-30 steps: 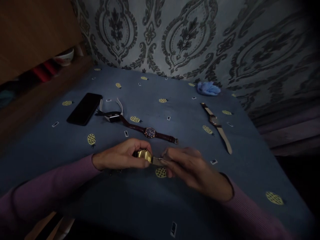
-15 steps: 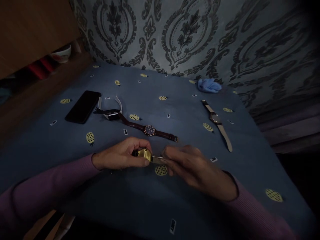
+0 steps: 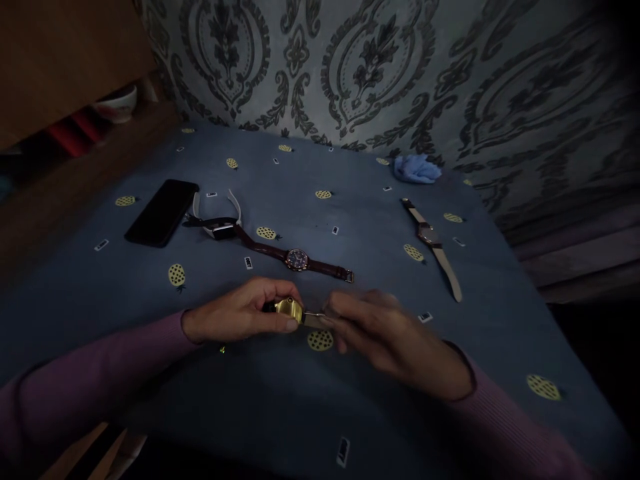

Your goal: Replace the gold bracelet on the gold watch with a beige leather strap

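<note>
Your left hand (image 3: 245, 310) clamps the gold watch (image 3: 289, 309) between thumb and fingers. At the watch's 3 o'clock, your right hand (image 3: 380, 330) pinches a slim metal tool (image 3: 313, 314), fingertips nearly together. A brown-strapped watch (image 3: 297, 260) lies at 12 o'clock.

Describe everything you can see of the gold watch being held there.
The gold watch has a shiny, metal-looking case; no dial can be made out. A strap, pale on its visible face, runs from the case toward the right hand, and something dark shows at the opposite end. The left hand grips the case over the blue tablecloth. A thin, metal-looking tool in the right hand points at the strap end; whether it touches is too small to tell.
</note>
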